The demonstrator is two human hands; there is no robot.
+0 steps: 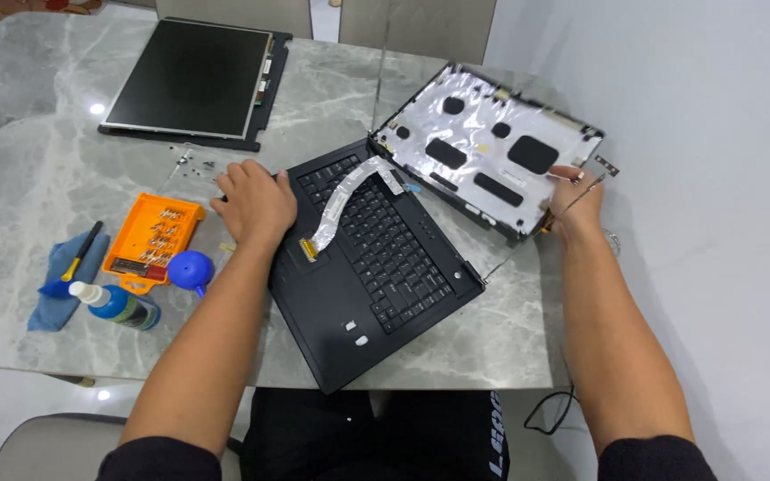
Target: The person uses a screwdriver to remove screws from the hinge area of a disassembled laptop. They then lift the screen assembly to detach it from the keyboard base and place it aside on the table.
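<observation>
A black laptop base lies at an angle on the grey marble table. Its lid shell, lined with silver foil and black pads, is tilted back with no screen in it. A silvery flat ribbon cable curves across the keyboard. My left hand rests flat on the base's upper left corner. My right hand grips the lid shell's right corner by the metal hinge bracket.
The removed screen panel lies on its black bezel at the back left. An orange bit case, a blue air blower, a blue bottle, a small brush on a blue cloth and loose screws sit left.
</observation>
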